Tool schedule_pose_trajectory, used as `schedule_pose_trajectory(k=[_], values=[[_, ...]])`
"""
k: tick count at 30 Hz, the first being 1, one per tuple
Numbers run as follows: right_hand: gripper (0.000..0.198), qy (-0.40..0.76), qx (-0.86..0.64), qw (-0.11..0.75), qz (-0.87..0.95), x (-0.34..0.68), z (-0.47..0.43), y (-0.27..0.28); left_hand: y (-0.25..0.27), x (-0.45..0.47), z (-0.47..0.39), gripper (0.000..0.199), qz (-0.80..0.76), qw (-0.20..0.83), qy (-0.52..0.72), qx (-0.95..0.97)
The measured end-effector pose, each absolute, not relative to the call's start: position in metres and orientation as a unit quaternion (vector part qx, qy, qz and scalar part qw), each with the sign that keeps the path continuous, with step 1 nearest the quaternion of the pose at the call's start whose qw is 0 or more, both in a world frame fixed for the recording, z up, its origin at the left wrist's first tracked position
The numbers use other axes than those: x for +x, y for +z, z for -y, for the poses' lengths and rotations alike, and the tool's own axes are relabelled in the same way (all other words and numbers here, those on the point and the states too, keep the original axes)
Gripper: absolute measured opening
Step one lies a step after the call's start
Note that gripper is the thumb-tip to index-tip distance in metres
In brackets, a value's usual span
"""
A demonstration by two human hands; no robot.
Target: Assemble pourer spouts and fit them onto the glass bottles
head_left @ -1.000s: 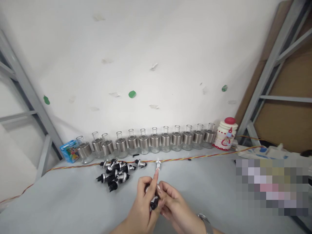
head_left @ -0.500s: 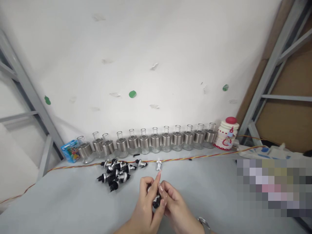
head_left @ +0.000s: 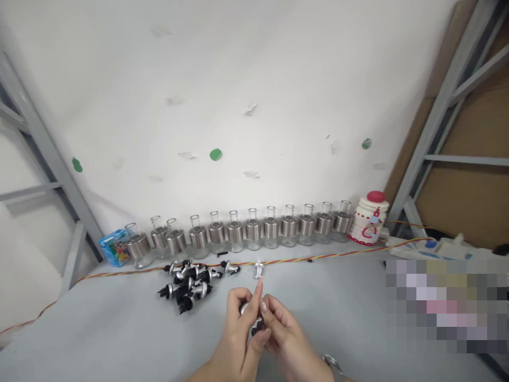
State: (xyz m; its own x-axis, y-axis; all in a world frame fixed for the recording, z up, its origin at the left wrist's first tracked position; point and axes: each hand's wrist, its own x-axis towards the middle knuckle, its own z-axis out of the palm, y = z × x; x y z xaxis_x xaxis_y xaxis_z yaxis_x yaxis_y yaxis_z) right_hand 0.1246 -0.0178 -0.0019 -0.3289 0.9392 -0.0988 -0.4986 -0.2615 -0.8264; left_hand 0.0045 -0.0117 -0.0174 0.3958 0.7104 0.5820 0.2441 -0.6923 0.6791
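Between my hands, low in the middle of the head view, is a black and silver pourer spout (head_left: 256, 325), mostly covered by fingers. My left hand (head_left: 240, 331) is curled round it, with the index finger pointing forward. On its other side my right hand (head_left: 284, 329) pinches it, thumb and fingers close together. A small white plastic piece (head_left: 259, 269) lies just beyond the left index fingertip. To the left, a pile of similar black and silver pourer spouts (head_left: 189, 284) rests on the grey table (head_left: 119, 323).
A row of glass bottles with steel collars (head_left: 253, 227) lines the wall. A blue box (head_left: 115, 248) stands at its left end, a white and red jar (head_left: 368, 220) at its right. A red and yellow twisted wire (head_left: 286, 260) crosses the table. Blurred items (head_left: 445, 305) lie at right.
My left thumb has moved down a little, and the spout appears slightly turned between my fingers. The things on the table lie as before.
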Motion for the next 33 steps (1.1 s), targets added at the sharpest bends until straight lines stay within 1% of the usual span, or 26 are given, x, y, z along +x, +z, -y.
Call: schedule_pose_trajectory(k=[2,5,10,13,16,21,27,33], values=[[0.041,0.723,-0.32,0.493,0.364,0.124,0.017,-0.005,-0.016,0.005,0.013,0.05,-0.314,0.296,0.465,0.773],[0.04,0.698,-0.33,0.499,0.393,0.123,0.012,-0.013,-0.014,0.009,0.012,0.048,-0.342,0.412,0.472,0.7],[0.041,0.66,-0.332,0.499,0.454,0.125,0.0,-0.02,-0.008,0.015,0.004,0.042,-0.334,0.644,0.487,0.486],[0.039,0.639,-0.342,0.494,0.481,0.128,-0.003,-0.018,-0.002,0.016,0.001,0.039,-0.317,0.729,0.469,0.385],[0.035,0.619,-0.352,0.499,0.494,0.131,-0.002,-0.019,0.003,0.016,0.002,0.039,-0.317,0.759,0.452,0.345],[0.032,0.606,-0.363,0.501,0.5,0.131,-0.002,-0.025,0.004,0.016,0.004,0.041,-0.326,0.774,0.438,0.322],[0.031,0.588,-0.375,0.502,0.512,0.128,-0.004,-0.024,0.002,0.019,0.002,0.043,-0.343,0.764,0.447,0.313],[0.028,0.52,-0.398,0.483,0.582,0.131,0.0,-0.018,-0.001,0.024,0.0,0.041,-0.364,0.752,0.486,0.256]])
